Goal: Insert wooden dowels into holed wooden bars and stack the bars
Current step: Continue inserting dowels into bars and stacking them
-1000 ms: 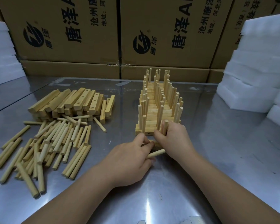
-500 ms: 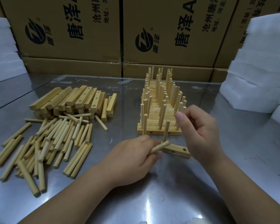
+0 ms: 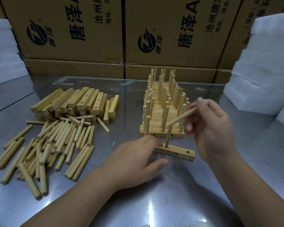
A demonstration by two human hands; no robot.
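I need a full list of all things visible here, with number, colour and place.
single bar: one, tan, front centre
upright dowel: one, tan, standing in single bar
held dowel: one, tan, slanted above single bar
finished stack: one, tan, behind single bar
loose bars: many, tan, left
loose dowels: many, tan, left front
boxes: several, brown, back
foam blocks: many, white, both sides
table: one, grey metal, underneath
left hand: one, touches single bar's left end
right hand: one, pinches held dowel
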